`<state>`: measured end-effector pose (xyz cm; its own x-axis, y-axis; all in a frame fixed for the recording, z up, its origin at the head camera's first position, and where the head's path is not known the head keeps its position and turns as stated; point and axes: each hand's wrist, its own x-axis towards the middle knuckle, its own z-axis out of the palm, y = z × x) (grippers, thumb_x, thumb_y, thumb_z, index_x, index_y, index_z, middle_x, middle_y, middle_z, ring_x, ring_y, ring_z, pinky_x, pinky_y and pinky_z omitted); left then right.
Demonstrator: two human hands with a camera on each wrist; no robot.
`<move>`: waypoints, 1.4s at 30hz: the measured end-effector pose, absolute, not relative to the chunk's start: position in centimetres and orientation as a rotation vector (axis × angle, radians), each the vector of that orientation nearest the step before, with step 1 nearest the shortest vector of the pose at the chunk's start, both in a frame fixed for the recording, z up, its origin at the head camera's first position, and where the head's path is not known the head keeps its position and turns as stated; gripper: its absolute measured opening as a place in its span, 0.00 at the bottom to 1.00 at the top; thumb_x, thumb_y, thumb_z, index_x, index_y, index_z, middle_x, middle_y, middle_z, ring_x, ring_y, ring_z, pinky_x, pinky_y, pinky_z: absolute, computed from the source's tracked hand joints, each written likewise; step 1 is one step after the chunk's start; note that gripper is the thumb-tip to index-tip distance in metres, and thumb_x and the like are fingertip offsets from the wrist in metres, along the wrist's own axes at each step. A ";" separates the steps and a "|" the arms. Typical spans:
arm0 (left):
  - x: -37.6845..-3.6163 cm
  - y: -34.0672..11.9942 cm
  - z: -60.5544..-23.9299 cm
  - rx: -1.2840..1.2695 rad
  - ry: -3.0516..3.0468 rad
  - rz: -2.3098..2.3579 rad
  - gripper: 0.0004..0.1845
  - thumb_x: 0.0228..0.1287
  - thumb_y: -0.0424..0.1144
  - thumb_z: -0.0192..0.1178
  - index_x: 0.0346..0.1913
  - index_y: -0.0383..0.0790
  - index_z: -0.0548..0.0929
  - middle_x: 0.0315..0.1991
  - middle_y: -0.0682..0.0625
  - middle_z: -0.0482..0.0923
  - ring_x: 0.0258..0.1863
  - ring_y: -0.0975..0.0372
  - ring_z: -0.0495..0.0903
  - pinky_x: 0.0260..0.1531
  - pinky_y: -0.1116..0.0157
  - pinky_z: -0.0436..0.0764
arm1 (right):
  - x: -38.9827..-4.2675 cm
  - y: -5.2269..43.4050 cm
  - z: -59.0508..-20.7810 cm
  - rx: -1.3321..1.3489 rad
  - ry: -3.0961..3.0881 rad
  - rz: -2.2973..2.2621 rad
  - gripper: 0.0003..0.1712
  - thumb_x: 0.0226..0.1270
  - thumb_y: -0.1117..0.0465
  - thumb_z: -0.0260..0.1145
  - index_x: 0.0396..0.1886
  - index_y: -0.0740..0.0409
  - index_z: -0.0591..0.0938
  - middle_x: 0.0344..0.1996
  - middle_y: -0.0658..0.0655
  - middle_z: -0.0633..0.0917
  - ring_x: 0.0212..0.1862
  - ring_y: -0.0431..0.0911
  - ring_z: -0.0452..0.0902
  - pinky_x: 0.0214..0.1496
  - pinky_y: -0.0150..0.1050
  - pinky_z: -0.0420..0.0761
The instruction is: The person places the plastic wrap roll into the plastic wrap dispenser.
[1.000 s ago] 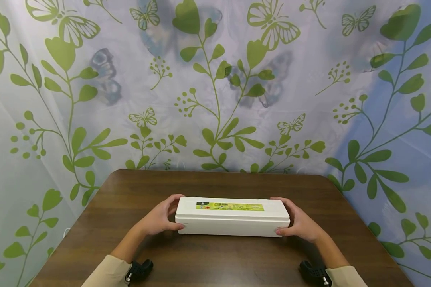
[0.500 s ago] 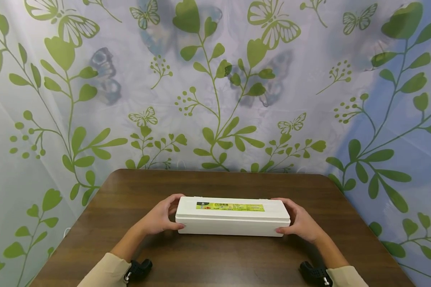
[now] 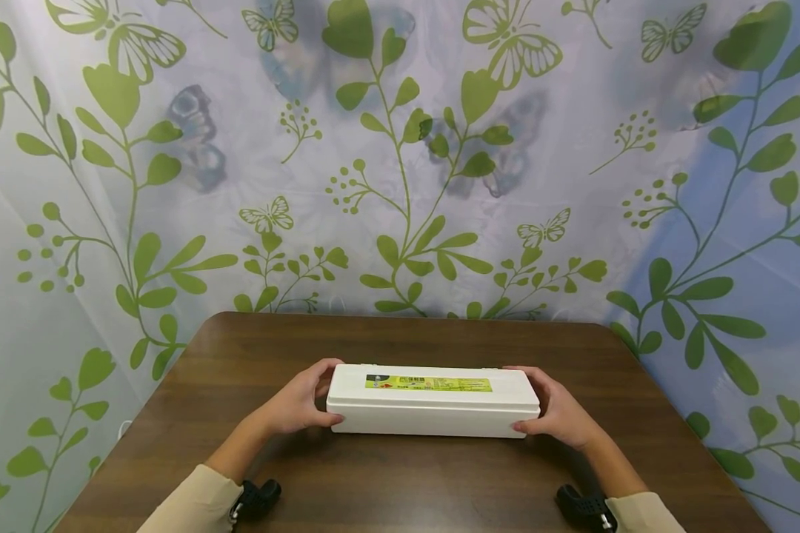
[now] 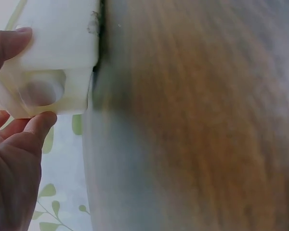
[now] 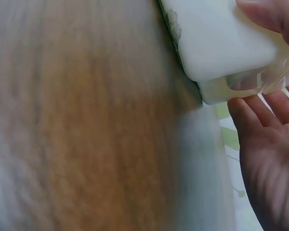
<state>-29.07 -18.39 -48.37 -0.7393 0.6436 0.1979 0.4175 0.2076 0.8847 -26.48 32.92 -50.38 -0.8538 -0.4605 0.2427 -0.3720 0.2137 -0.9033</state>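
A long white cling film box (image 3: 433, 422) with a lid and a yellow-green label (image 3: 429, 383) lies crosswise on the brown wooden table. My left hand (image 3: 295, 403) grips its left end, thumb on the front face and fingers round the back. At the opposite end my right hand (image 3: 563, 416) holds it the same way. In the left wrist view the end of the box (image 4: 62, 41) shows a round recess between thumb and fingers. The right wrist view has the other end of the box (image 5: 221, 43), where a clear round part shows beside the fingers. The lid looks closed.
The wooden table (image 3: 400, 488) has a rounded far edge. Behind it hangs a pale curtain (image 3: 240, 148) printed with green leaves and butterflies. A black strap sits on the left wrist (image 3: 258, 500) and another on the right wrist (image 3: 583, 509).
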 end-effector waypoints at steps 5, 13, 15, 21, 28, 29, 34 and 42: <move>-29.1 -18.3 -48.4 1.024 2.283 1.522 0.45 0.54 0.32 0.78 0.70 0.38 0.62 0.65 0.41 0.70 0.64 0.50 0.78 0.57 0.69 0.82 | -26.5 33.0 -50.2 -0.812 2.353 -1.729 0.53 0.53 0.74 0.77 0.77 0.65 0.60 0.63 0.51 0.75 0.55 0.41 0.79 0.46 0.44 0.88; -29.0 -18.3 -48.3 1.027 2.378 1.468 0.44 0.51 0.33 0.79 0.69 0.39 0.64 0.65 0.43 0.72 0.64 0.53 0.76 0.61 0.66 0.80 | -26.6 33.2 -50.1 -0.850 2.381 -1.675 0.52 0.54 0.73 0.78 0.77 0.65 0.61 0.63 0.54 0.77 0.55 0.41 0.80 0.46 0.43 0.88; -29.0 -18.2 -48.2 1.029 2.398 1.457 0.44 0.51 0.34 0.80 0.69 0.39 0.65 0.64 0.44 0.73 0.64 0.54 0.76 0.64 0.64 0.79 | -26.6 33.3 -50.1 -0.857 2.381 -1.666 0.53 0.54 0.73 0.78 0.77 0.65 0.60 0.63 0.54 0.76 0.55 0.41 0.80 0.46 0.43 0.88; -28.9 -18.3 -48.1 1.022 2.391 1.478 0.45 0.50 0.34 0.80 0.69 0.39 0.64 0.65 0.44 0.72 0.65 0.53 0.75 0.64 0.66 0.78 | -26.8 33.3 -50.1 -0.841 2.412 -1.625 0.52 0.54 0.70 0.79 0.76 0.58 0.62 0.63 0.55 0.74 0.55 0.42 0.79 0.46 0.43 0.88; -29.1 -18.4 -48.2 1.025 2.379 1.476 0.45 0.51 0.36 0.80 0.69 0.40 0.64 0.66 0.44 0.71 0.66 0.54 0.74 0.65 0.67 0.78 | -26.7 33.4 -50.1 -0.863 2.423 -1.623 0.52 0.53 0.71 0.80 0.75 0.59 0.62 0.63 0.58 0.74 0.55 0.42 0.79 0.46 0.43 0.88; -29.1 -18.4 -48.2 1.025 2.378 1.475 0.45 0.51 0.36 0.80 0.69 0.40 0.64 0.66 0.44 0.71 0.66 0.54 0.74 0.65 0.66 0.77 | -26.8 33.4 -50.0 -0.870 2.421 -1.622 0.52 0.53 0.71 0.79 0.75 0.59 0.62 0.64 0.58 0.74 0.55 0.42 0.79 0.47 0.42 0.88; -29.3 -18.4 -48.3 1.021 2.350 1.484 0.46 0.52 0.36 0.80 0.69 0.40 0.62 0.67 0.43 0.70 0.67 0.52 0.73 0.66 0.67 0.76 | -26.7 33.5 -49.9 -0.891 2.409 -1.616 0.53 0.53 0.72 0.79 0.76 0.61 0.60 0.63 0.61 0.73 0.55 0.41 0.79 0.47 0.42 0.88; -29.2 -18.7 -48.5 1.028 2.313 1.509 0.47 0.53 0.37 0.80 0.71 0.37 0.61 0.68 0.39 0.67 0.70 0.46 0.71 0.67 0.61 0.76 | -26.6 33.3 -49.8 -0.868 2.393 -1.629 0.50 0.57 0.71 0.76 0.77 0.61 0.60 0.64 0.54 0.74 0.56 0.39 0.78 0.49 0.39 0.87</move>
<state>-29.18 -18.67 -48.47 -0.7402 0.6413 0.2020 0.4433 0.2397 0.8638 -26.58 33.34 -49.84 -0.8284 -0.5176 0.2143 -0.3892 0.2566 -0.8847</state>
